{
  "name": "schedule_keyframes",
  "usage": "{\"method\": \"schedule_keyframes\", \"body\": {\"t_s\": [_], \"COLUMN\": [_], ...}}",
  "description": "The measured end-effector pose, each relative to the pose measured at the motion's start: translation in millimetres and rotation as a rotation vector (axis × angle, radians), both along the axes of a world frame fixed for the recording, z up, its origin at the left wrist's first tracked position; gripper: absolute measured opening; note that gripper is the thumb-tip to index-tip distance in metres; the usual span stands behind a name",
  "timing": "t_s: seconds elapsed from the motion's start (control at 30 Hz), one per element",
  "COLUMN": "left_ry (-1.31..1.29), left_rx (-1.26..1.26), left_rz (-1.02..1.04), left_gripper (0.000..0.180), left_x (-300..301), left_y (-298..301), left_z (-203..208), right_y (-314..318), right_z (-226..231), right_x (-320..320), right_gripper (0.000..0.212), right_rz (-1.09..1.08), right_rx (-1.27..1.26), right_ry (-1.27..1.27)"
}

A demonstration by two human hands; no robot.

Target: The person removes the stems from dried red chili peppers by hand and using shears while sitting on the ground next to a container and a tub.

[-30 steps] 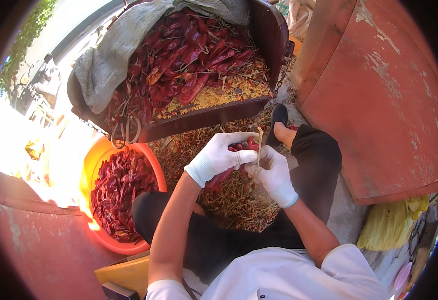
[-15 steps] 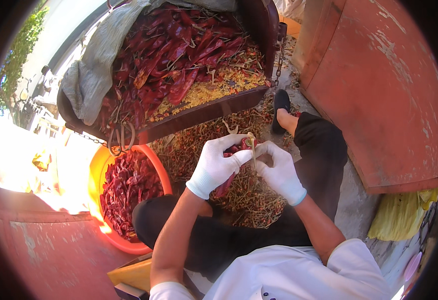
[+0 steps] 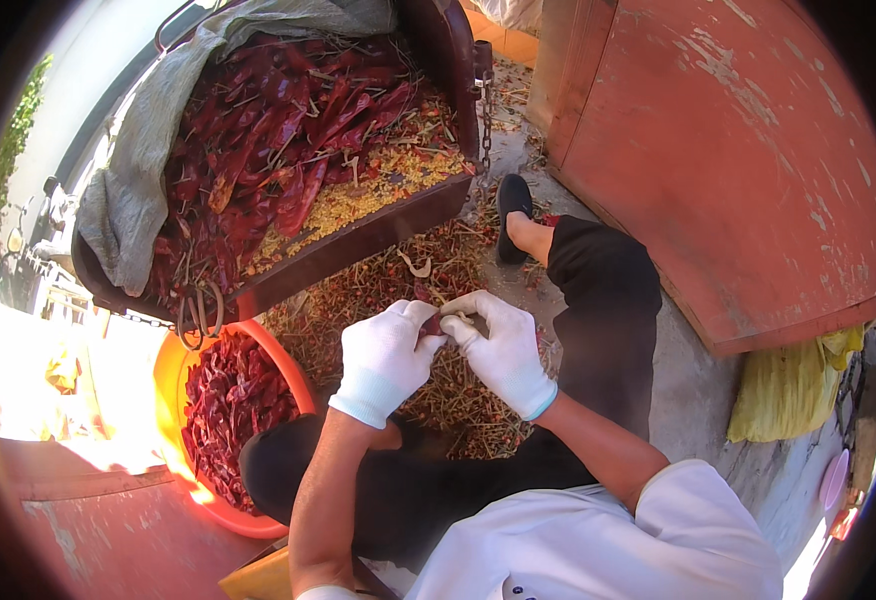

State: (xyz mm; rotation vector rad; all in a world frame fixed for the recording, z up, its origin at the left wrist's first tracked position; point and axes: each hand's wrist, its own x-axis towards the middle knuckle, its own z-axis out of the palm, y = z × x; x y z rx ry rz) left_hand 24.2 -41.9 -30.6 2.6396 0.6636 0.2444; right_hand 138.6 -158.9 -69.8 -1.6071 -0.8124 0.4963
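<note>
1. A red pepper (image 3: 431,325), mostly hidden by gloved fingers, sits between a seated person's two hands above a litter of dry stalks (image 3: 468,420).
2. The white-gloved left hand (image 3: 388,358) grips the pepper between thumb and fingers; the white-gloved right hand (image 3: 498,345) pinches its other side, though the exact part held is covered.
3. Glare washes out the left side, where objects are hard to make out; a yellow-brown wooden piece (image 3: 258,578) is cut off by the lower edge of the view and partly covered by the left arm.
4. Two containers hold red peppers too many to count: one orange basin (image 3: 293,365) beside the left knee, and one dark maroon metal bin (image 3: 358,232), draped with one grey cloth (image 3: 143,190).
5. Two chains show at the bin, one at its right corner (image 3: 487,130) and one at its left (image 3: 153,321); yellow seeds (image 3: 358,190) line its front lip.
6. One black shoe (image 3: 514,195), one yellow sack (image 3: 783,395) and one pink dish (image 3: 834,478) are visible.
7. Stalks and red scraps cover the ground between the legs, giving way to grey floor (image 3: 693,400) at right, beneath a large red panel (image 3: 728,180) with flaking paint; greenery (image 3: 18,160) rises at far left.
</note>
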Motion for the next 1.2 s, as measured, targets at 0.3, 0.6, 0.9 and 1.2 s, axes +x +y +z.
{"method": "schedule_keyframes", "body": {"t_s": [0.3,0.6,0.9,1.2], "left_ry": [-0.201,-0.3,-0.113,-0.381], "left_rx": [-0.341,-0.983,-0.39,-0.86], "left_rz": [-0.029,0.191,-0.064,0.229], "left_gripper": [0.024,0.018,0.02,0.015], "left_x": [2.2,10.0,3.1,14.8], "left_y": [13.1,8.1,14.8,18.5], "left_z": [-17.1,-13.0,-10.2,-21.9], "right_y": [-2.1,10.9,0.5,46.9], "right_z": [1.3,-22.9,17.0,-16.3], "right_x": [9.8,27.5,19.6,17.2], "right_gripper": [0.014,0.015,0.01,0.017], "right_rz": [0.061,0.125,0.12,-0.031], "right_rx": [0.036,0.274,0.029,0.209], "right_ry": [0.798,1.301,0.274,0.725]}}
